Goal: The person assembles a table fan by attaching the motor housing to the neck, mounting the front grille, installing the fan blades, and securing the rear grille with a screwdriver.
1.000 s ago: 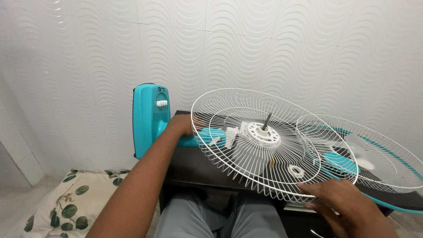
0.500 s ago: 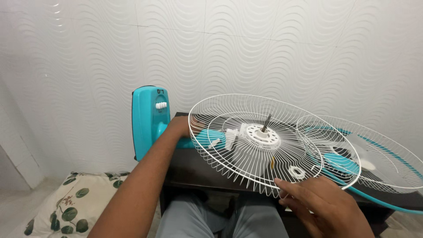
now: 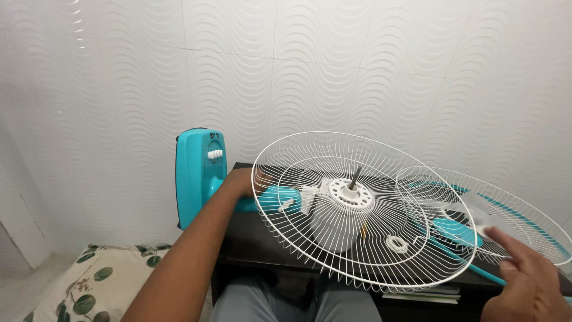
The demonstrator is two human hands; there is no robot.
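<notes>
From the head view, the left hand [image 3: 243, 180] reaches behind the round white wire guard [image 3: 363, 209], its grip closed around the turquoise plastic neck [image 3: 262, 200] of the fan; the fingers are partly hidden by the wires. The guard sits tilted on the white motor housing [image 3: 333, 229], a thin metal shaft [image 3: 355, 177] poking through its ribbed centre plate, all above the dark surface [image 3: 256, 235]. The right hand [image 3: 527, 283] hovers open, fingers spread, near a second wire guard [image 3: 494, 223] with turquoise rim. A leaf-print cushion [image 3: 77, 286] lies on the floor.
</notes>
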